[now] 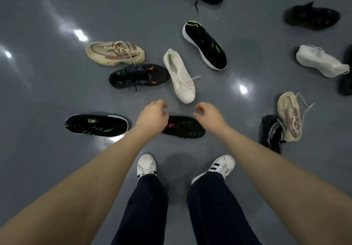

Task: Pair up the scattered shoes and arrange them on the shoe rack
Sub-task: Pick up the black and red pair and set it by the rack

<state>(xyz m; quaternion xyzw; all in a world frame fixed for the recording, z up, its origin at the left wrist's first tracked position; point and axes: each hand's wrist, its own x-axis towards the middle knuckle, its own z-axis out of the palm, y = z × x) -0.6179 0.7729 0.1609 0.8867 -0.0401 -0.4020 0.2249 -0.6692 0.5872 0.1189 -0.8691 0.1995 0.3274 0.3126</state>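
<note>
Both my left hand (152,116) and right hand (208,114) hover loosely curled, empty; I risk grabbing mismatched black shoes (187,127), since several look alike.

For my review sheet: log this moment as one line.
stage: reaching | left hand: empty, fingers loosely curled | right hand: same | below: black knit sneaker with red lace loop | rack: unseen
</note>
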